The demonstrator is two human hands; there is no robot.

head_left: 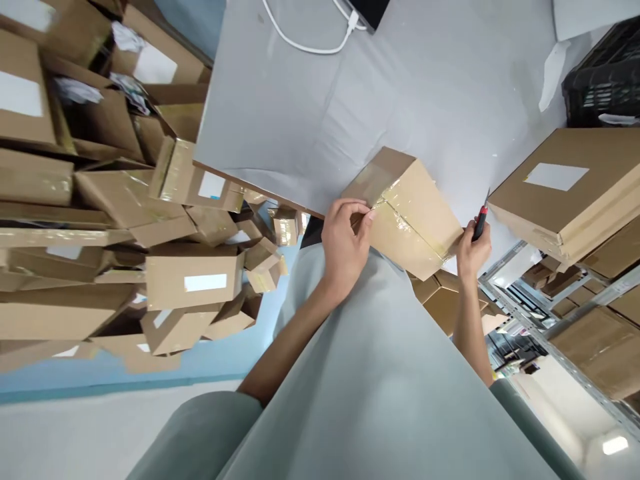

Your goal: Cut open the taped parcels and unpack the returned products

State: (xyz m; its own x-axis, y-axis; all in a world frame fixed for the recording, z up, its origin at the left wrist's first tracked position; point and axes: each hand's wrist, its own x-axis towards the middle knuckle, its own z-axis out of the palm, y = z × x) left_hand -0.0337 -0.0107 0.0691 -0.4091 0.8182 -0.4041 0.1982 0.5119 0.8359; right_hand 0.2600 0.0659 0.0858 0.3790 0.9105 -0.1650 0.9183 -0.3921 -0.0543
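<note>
A brown cardboard box point(407, 220) rests tilted at the near edge of the table, against my body, with shiny clear tape point(410, 230) along its seam. The thumb and fingertips of my left hand point(347, 243) are closed at the box's taped left edge; whether they pinch the tape or the cardboard itself I cannot tell. My right hand point(473, 250) is wrapped round a red and black utility knife point(481, 223), its thin blade out and pointing up, away from me. That hand is beside the box's right corner.
The grey-covered table point(280, 100) carries a white cable point(315, 50), a dark device point(370, 10), a black crate point(605, 73) and a larger labelled carton point(565, 180) at right. Many opened cartons point(195, 277) are piled on the left. Metal shelving point(510, 300) with boxes stands on the right.
</note>
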